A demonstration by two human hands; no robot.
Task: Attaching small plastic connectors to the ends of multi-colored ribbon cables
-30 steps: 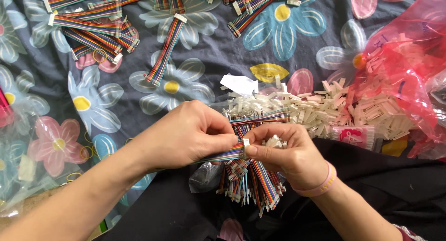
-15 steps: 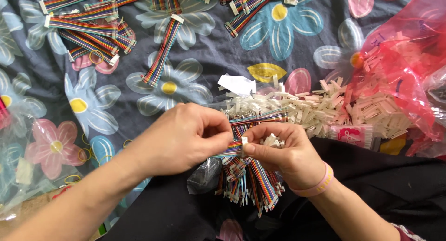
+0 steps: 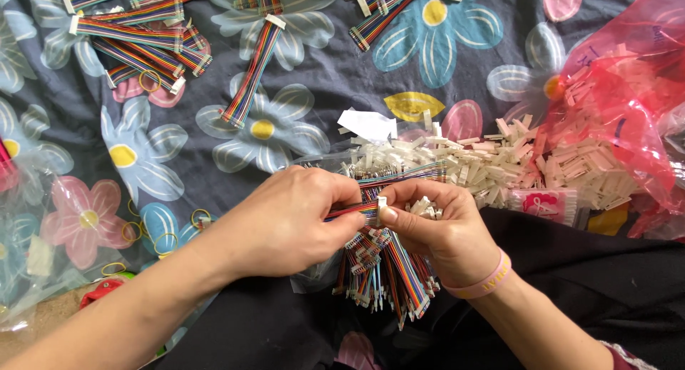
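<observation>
The left hand has its fingers curled in, thumb and forefinger pressed together on a thin rainbow ribbon cable. The right hand meets it fingertip to fingertip, its thumb and forefinger pinched tight on a small white connector at the cable's end. Both hands are closed, nothing spread. A pink band sits on the right wrist.

Just under the hands hangs a loose bundle of cables, their ends fanning down over dark cloth. Just beyond the fingertips lies a heap of white connectors, partly in a clear plastic bag. A white paper slip lies on the far edge of that heap. To the right of the right hand is a red see-through bag holding more white connectors, and near its lower edge a small clear packet with a pink label.

Far beyond the left hand, finished cables with white ends lie in a pile on the flowered sheet; one single cable lies apart, nearer the hands. Rubber bands lie left of the left forearm.
</observation>
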